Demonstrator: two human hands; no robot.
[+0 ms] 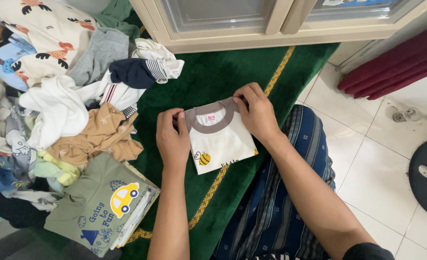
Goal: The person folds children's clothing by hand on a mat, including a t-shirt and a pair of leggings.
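On the green rug (208, 77), left hand (173, 139) and right hand (258, 113) pinch the folded shirt (220, 144); a loose grip could let it unfold.

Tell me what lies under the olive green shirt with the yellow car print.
The olive green shirt tops a stack of folded clothes; only their thin pale edges show at its right side. Below is the green rug. The garments' fronts are covered.

I see my left hand (173, 139) and right hand (257, 113) pinching the shoulders of a folded white baby shirt (220, 144) on the green rug (208, 77), loose clothes pile (54, 110) at left.
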